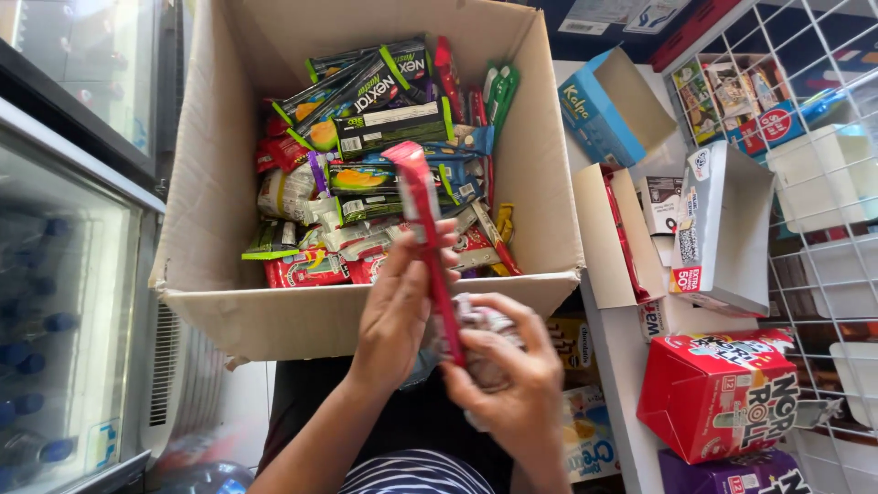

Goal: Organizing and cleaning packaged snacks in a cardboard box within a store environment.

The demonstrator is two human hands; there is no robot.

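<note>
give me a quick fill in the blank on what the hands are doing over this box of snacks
1. The left hand holds up a long ____ snack packet.
2. The right hand grips a bunch of wrapped snacks, held ____ the left hand.
3. The snack packs fill an open ____ box.
4. A red carton stands to the ____ of the hands.

Missing words: red; beside; cardboard; right

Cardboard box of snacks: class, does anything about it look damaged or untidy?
Yes. The cardboard box has a crumpled, torn front-left corner, and the snack packets inside lie jumbled at all angles. The left hand holds a red packet.
</note>
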